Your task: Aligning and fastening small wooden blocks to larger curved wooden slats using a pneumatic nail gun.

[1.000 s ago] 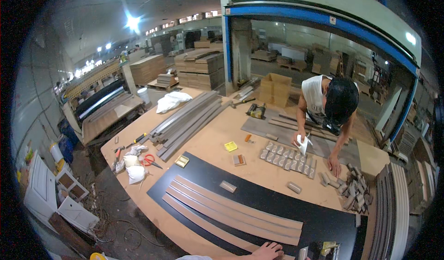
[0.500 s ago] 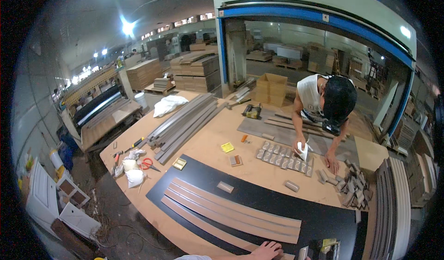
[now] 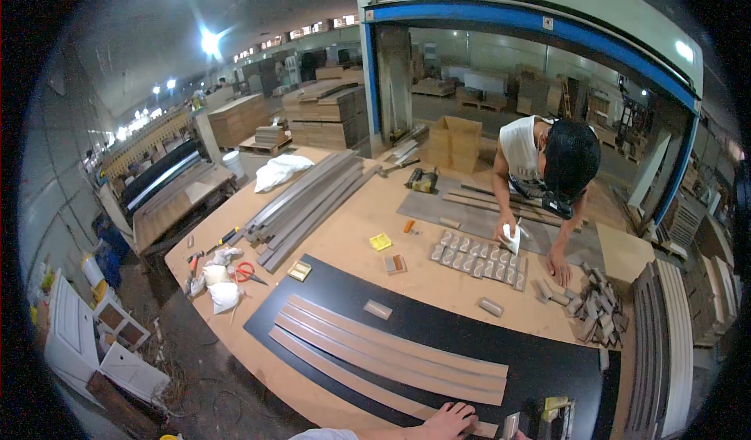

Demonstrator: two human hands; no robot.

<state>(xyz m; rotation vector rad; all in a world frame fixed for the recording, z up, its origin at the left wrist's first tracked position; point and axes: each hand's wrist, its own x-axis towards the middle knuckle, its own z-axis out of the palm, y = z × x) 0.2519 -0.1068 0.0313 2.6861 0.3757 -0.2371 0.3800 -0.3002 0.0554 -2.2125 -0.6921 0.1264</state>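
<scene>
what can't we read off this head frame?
- Left hand: at the bottom edge on the long curved strips; fingers partly cut off, grip unclear.
- Right hand: barely in view at that edge.
- Small blocks by the co-worker's hand: too small for detail.

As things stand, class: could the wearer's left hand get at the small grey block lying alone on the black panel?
Probably yes. The left hand rests on the near end of the long wooden strips; the grey block lies just past them on the black panel, and only flat strips lie between.
</scene>
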